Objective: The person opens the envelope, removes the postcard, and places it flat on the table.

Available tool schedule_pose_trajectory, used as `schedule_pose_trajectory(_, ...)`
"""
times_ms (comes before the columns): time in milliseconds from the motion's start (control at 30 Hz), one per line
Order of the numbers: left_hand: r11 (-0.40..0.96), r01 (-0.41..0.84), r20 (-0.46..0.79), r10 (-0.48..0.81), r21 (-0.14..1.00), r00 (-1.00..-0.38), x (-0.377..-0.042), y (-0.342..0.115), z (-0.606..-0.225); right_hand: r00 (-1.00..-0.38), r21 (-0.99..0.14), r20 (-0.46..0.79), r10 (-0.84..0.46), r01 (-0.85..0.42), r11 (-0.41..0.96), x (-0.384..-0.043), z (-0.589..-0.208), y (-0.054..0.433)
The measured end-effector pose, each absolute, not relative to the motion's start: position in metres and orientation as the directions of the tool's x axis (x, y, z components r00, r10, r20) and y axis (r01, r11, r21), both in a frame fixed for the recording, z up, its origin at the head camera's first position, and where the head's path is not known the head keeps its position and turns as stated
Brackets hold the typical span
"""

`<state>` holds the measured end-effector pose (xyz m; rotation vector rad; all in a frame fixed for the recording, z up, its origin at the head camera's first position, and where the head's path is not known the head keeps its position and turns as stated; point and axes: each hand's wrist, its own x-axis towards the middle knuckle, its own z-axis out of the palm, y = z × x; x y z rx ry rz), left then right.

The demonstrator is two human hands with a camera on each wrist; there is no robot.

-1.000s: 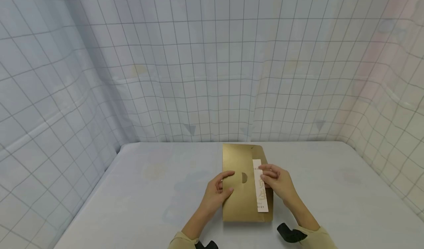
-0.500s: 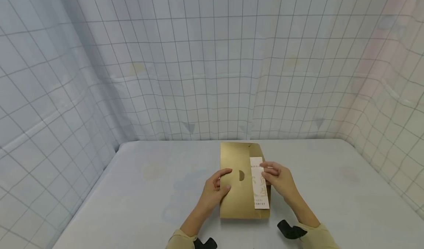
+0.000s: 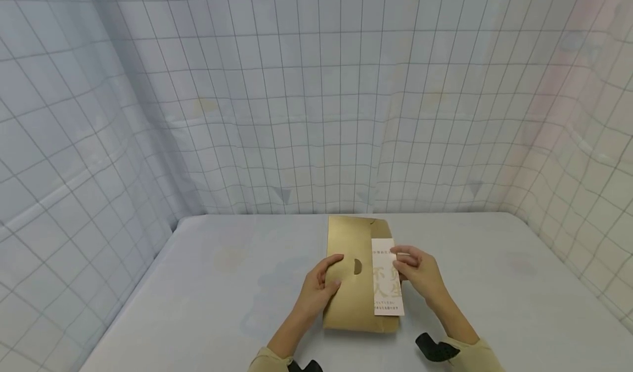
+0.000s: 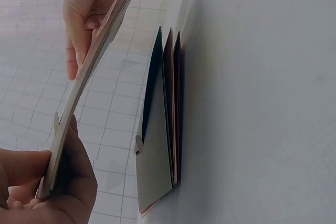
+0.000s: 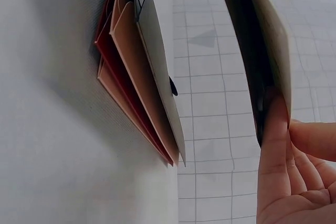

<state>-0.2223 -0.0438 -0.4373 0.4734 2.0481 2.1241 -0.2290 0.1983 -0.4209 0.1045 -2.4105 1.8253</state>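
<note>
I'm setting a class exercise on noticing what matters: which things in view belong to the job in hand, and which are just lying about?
In the job:
gold folder, gripped by the left hand
white printed card, pinched by the right hand

Apparently just lying about:
stack of folders on the table, touched by neither hand

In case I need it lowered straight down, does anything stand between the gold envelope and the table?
Yes: a pile of envelopes or folders lies on the table beneath the gold envelope. Both wrist views show it, with a gap between them; I can't make it out from the head view.
</note>
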Motion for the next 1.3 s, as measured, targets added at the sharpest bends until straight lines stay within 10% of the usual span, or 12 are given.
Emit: schedule_pose_trajectory(1300,0.021,0.148,0.139,0.237,0.989,-0.961,-0.228,-0.049,-0.442,-0.985,-0.94,0.123,0.122,-0.077,0.331,-0.227,-0.415,0.209)
